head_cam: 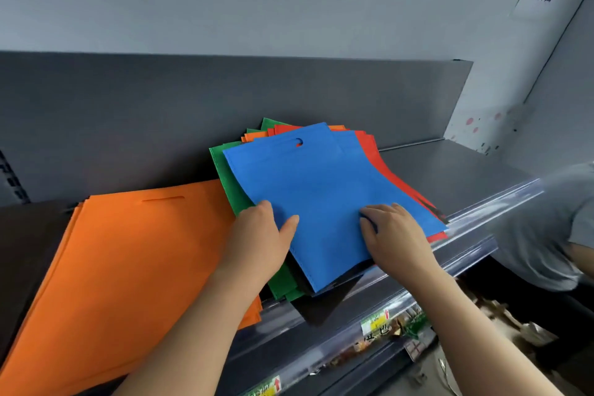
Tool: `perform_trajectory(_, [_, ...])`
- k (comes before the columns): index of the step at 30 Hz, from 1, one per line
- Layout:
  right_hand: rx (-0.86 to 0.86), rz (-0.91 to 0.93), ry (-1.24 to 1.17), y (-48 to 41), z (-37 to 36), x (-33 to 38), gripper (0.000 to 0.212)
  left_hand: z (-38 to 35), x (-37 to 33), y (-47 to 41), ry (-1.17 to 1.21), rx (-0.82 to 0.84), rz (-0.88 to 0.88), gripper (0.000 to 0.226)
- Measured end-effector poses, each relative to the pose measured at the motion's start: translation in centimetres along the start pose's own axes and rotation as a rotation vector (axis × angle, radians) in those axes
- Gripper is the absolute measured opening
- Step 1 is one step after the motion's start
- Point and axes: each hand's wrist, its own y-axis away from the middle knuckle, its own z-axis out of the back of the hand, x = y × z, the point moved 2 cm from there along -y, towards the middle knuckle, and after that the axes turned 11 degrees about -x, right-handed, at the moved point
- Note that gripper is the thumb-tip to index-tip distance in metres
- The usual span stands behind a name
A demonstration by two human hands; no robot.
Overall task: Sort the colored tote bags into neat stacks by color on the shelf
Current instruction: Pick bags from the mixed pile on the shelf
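Both hands were on the blue bag (321, 190), apart from each other. Left hand (260, 235) pinched its left edge with the thumb on top. Right hand (393, 231) lay on its lower right part with bent fingers; whether these pinched the cloth, I could not tell. On the shelf (456, 170), at left, lay a flat orange stack (128, 267). Beside it was the mixed pile: green bags (229, 177), the blue bag on top, a black bag (324, 309) below, red bags (373, 154) at right. This pile hung over the front edge. I judged that a quick pull on the blue bag could drag the loose bags under it off the shelf, because they looked thin and slippery. No blue stack was visible yet.
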Motion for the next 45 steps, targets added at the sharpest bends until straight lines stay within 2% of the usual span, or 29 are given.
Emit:
perform_trajectory(5, [-0.001,0.089,-0.217,-0.2,0.8,0.5,0.02,0.8,0.6,0.0,0.098,-0.108,0.142,0.051])
perform_trajectory(7, [-0.031,0.017,-0.221,-0.8,1.0,-0.8,0.022,1.2,0.9,-0.1,0.153,-0.159,0.191,0.061])
perform_trajectory(9, [-0.01,-0.062,-0.123,-1.4,0.9,-2.3,0.024,1.2,0.9,0.1,0.203,-0.163,0.225,0.063])
perform_trajectory(12, [0.05,-0.125,-0.002,-1.4,1.0,-2.8,0.032,0.7,0.8,0.6,0.266,-0.122,0.255,0.054])
perform_trajectory(16, [0.045,-0.024,-0.089,-0.9,1.6,-1.8,0.027,0.2,0.6,0.9,0.352,-0.129,0.34,0.04])
perform_trajectory(20, [0.014,-0.079,-0.23,-0.8,2.3,-2.0,0.039,0.8,0.7,0.9,0.379,-0.197,0.348,0.043])
perform_trajectory(23, [0.076,-0.107,-0.049,-1.2,2.0,-2.6,0.044,1.0,1.1,0.9,0.403,-0.182,0.364,0.044])
perform_trajectory(25, [0.109,-0.114,-0.016,-1.3,1.8,-2.5,0.044,0.9,1.2,1.2,0.427,-0.132,0.377,0.045])
perform_trajectory(28, [0.117,-0.127,-0.092,-1.4,1.6,-2.1,0.05,0.5,1.1,1.8,0.48,-0.079,0.396,0.038])
perform_trajectory(31, [0.124,-0.146,-0.139,-1.7,1.4,-2.0,0.055,0.7,1.0,2.3,0.47,-0.125,0.412,0.03])
perform_trajectory(34, [0.068,-0.182,-0.256,-1.9,1.5,-1.8,0.058,1.5,1.0,2.6,0.449,-0.18,0.395,0.036])
perform_trajectory(37, [0.025,-0.153,-0.212,-1.9,1.7,-1.5,0.055,2.2,1.2,2.9,0.439,-0.194,0.4,0.038])
perform_trajectory(40, [0.04,-0.104,-0.121,-1.5,2.0,-0.9,0.041,2.7,1.5,3.2,0.448,-0.189,0.41,0.037])
perform_trajectory(45, [-0.025,-0.181,-0.329,-0.8,2.4,0.0,0.05,3.6,1.7,3.5,0.477,-0.159,0.407,0.028])
